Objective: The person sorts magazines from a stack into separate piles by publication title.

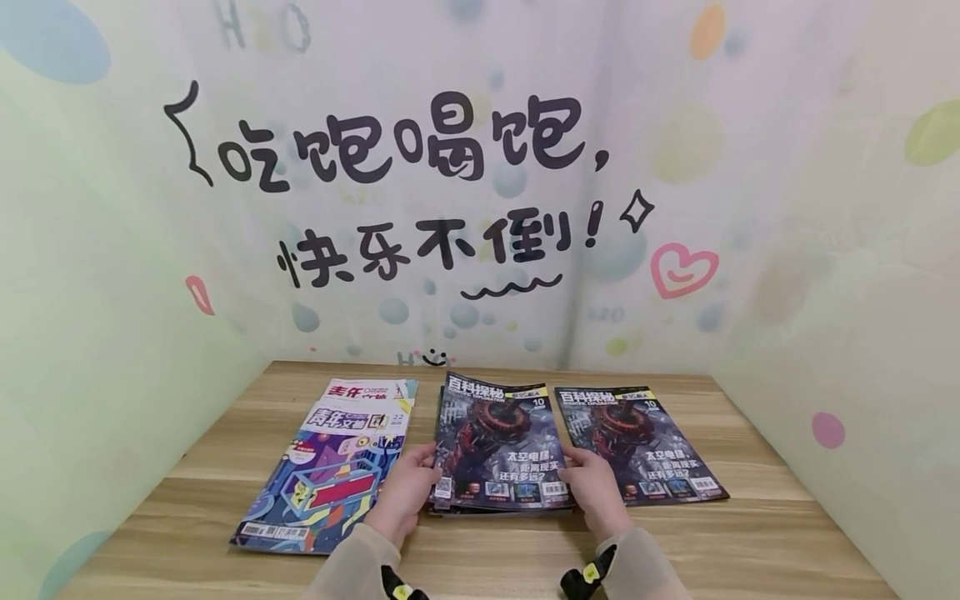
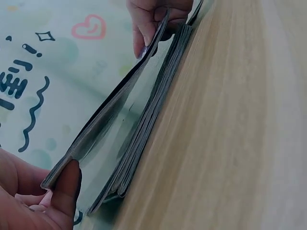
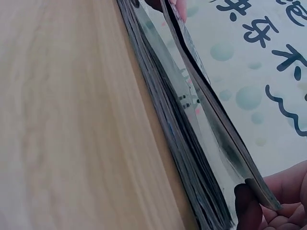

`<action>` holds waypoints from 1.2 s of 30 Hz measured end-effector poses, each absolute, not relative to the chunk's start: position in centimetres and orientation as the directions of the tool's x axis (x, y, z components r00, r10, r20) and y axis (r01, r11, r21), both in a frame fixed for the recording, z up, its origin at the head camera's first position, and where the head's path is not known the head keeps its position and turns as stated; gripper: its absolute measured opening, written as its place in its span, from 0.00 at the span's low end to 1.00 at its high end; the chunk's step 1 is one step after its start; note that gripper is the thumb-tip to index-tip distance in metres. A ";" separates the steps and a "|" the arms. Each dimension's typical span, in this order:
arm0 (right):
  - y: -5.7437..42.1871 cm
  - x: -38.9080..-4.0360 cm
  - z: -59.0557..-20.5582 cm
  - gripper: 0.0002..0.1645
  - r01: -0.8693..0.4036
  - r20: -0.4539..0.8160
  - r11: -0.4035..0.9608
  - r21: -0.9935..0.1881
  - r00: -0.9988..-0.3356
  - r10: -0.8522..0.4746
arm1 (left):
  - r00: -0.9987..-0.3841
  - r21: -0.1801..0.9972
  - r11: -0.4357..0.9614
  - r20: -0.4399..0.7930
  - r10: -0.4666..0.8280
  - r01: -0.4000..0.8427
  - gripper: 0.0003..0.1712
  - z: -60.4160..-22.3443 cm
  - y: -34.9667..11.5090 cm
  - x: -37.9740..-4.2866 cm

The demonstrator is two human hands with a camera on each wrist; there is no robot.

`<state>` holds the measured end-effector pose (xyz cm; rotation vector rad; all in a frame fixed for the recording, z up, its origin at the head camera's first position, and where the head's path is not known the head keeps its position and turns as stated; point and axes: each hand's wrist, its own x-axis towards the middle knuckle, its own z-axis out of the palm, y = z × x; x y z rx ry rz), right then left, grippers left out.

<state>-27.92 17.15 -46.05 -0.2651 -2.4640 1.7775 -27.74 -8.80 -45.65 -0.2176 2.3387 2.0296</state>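
Between both hands is a dark magazine (image 1: 498, 454) with a mechanical ring on its cover. My left hand (image 1: 405, 492) pinches its left edge, thumb on one side and fingers on the other, as the left wrist view shows. At the right edge my right hand (image 1: 596, 487) pinches it the same way. Under the held magazine lies a stack of magazines (image 2: 156, 105), flat on the table; a gap separates the two in both wrist views. The covers of that stack are mostly hidden in the head view.
To the right, another magazine (image 1: 637, 450) with the same cover lies on the wooden table (image 1: 765, 533). On the left are overlapping colourful magazines (image 1: 330, 483), one partly covering another behind it. A printed curtain wall (image 1: 480, 333) stands behind the table.
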 end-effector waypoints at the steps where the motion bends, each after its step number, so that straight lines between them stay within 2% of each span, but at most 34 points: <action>1: 17.3 -27.9 -46.0 0.28 0.088 -0.029 0.301 -0.950 -0.980 0.194 | -0.991 0.985 0.124 -0.109 -0.073 -0.117 0.29 -45.7 -8.7 -27.7; 6: 18.9 -27.7 -45.6 0.29 0.087 -0.036 0.288 -0.954 -0.983 0.180 | -0.998 0.995 0.094 -0.040 -0.042 -0.043 0.30 -45.5 -7.3 -27.2; 12: 21.7 -27.4 -45.3 0.29 0.069 -0.010 0.339 -0.938 -0.985 0.173 | -0.999 0.998 0.067 0.012 -0.040 0.009 0.31 -45.7 -4.4 -26.8; 20: 26.2 -27.1 -45.3 0.31 0.110 -0.010 0.440 -0.891 -0.975 0.223 | -0.998 0.999 0.026 0.027 -0.055 0.026 0.30 -45.9 0.2 -26.2; 28: 30.5 -26.5 -45.0 0.33 0.183 -0.094 0.373 -0.909 -0.965 0.245 | -0.999 1.000 0.012 0.029 -0.035 0.028 0.30 -46.3 4.7 -25.8; 36: 34.4 -26.0 -44.9 0.34 0.152 -0.064 0.410 -0.899 -0.973 0.220 | -1.000 0.999 -0.033 0.022 0.022 0.021 0.29 -45.9 8.5 -25.3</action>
